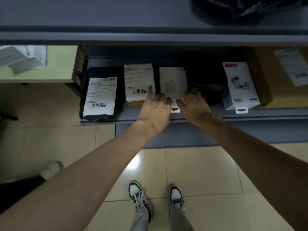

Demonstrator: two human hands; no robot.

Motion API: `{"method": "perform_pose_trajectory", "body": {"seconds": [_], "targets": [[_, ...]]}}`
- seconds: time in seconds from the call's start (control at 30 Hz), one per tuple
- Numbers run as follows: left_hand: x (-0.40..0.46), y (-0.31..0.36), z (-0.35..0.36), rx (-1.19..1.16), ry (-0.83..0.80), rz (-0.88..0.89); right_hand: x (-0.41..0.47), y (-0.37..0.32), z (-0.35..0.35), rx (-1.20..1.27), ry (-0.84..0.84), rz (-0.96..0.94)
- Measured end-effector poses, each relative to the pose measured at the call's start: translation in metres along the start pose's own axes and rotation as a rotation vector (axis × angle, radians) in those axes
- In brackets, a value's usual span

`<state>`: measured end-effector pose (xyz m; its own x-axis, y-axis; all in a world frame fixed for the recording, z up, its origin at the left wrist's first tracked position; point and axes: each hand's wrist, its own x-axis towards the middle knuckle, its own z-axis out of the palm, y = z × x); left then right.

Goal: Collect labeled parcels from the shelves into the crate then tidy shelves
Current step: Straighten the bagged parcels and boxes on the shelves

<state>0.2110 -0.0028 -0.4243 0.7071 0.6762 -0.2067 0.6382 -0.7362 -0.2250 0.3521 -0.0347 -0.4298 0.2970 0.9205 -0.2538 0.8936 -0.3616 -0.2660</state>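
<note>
Both hands over white hang-tab box (173,80) on lower shelf (216,116): left hand (156,109) and right hand (195,105) loosely spread, grip on it unclear.

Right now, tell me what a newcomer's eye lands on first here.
Both hands, left hand and right hand, reach onto the shelf at the flat white box in its middle. Left of it lie a black bag and a yellow parcel, both labeled; a white power-bank box lies right.

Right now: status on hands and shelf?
Left hand and right hand open, flanking flat white retail box on grey shelf. Black label-bearing parcel bag untouched. Dark pouch beside right hand.
</note>
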Motion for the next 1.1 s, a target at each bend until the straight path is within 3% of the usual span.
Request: {"method": "perform_pose_trajectory", "body": {"seconds": [0.13,0.27,0.37,0.63,0.9,1.1], "targets": [[0.004,0.011,0.010,0.060,-0.040,0.005,0.002,0.010,0.008,0.157,-0.012,0.124],[0.005,0.023,0.014,0.090,-0.039,-0.026,0.006,0.019,0.020,0.464,-0.048,0.279],[0.002,0.033,0.012,0.028,-0.046,-0.058,0.005,0.021,0.015,0.519,-0.045,0.279],[0.001,0.052,0.003,-0.562,0.053,-0.198,-0.007,0.036,-0.009,0.686,0.042,0.212],[0.008,0.052,-0.016,-1.258,0.075,-0.501,-0.028,0.027,-0.025,0.813,0.133,0.098],[0.009,0.040,-0.011,-1.393,0.096,-0.588,-0.037,0.010,-0.021,0.850,0.092,0.036]]}}
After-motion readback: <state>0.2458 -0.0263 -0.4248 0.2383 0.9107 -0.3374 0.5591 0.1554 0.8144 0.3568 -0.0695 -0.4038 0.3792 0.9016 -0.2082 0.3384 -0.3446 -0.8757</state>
